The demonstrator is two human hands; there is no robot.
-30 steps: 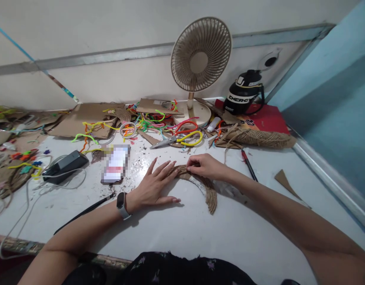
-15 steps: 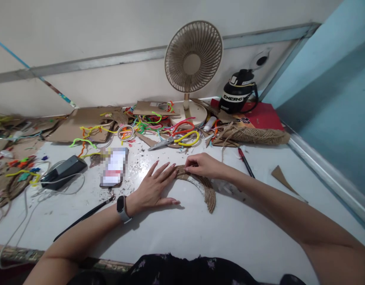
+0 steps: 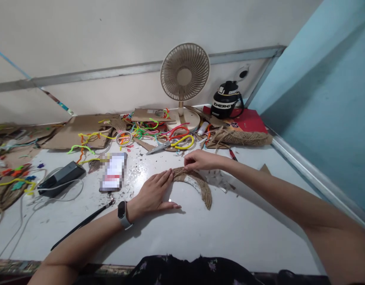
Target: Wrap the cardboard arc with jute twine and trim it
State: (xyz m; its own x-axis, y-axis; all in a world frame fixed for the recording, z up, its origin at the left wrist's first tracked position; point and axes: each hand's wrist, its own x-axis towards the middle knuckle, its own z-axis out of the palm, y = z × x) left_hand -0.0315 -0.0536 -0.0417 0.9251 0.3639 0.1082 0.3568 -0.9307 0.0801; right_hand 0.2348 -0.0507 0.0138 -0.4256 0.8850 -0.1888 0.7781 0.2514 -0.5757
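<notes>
Twine-wrapped cardboard arc (image 3: 197, 185) sits mid-table (image 3: 229, 237). Left hand (image 3: 152, 194) lies flat, fingers spread, pressing its left end; right hand (image 3: 200, 160) pinches the top edge. Scissors (image 3: 167, 144) lie just behind.

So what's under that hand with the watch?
The left hand lies flat on one end of a curved, twine-wrapped cardboard piece, on the white table. The right hand pinches the piece's top. The part beneath the palm is hidden.

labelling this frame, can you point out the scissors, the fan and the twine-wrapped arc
scissors (image 3: 182, 141), head view, on the yellow handle loop
fan (image 3: 184, 77), head view, on the grille's centre hub
twine-wrapped arc (image 3: 205, 191), head view, on its right curved limb
</notes>
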